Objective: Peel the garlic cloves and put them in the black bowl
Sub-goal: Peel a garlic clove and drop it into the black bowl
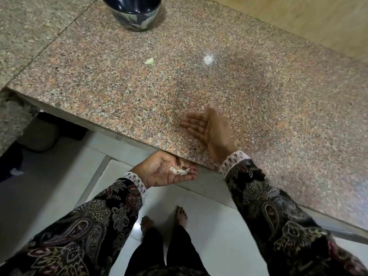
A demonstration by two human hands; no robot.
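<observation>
Head view: granite counter [139,92] seen from above, its front edge running diagonally. Left hand [165,172] sits just below that edge, palm up and cupped with relaxed fingers, cradling a small pile of white garlic skins [179,171]. Right hand [207,128] is on the counter near the edge, on its side, fingers straight and together, holding nothing; slightly blurred. One pale garlic clove [149,60] lies alone on the counter, well apart from both hands. Black bowl [132,13] stands at the far end of the counter, cut off by the frame top; contents not visible. Bare feet [165,220] on white floor tiles [209,216].
</observation>
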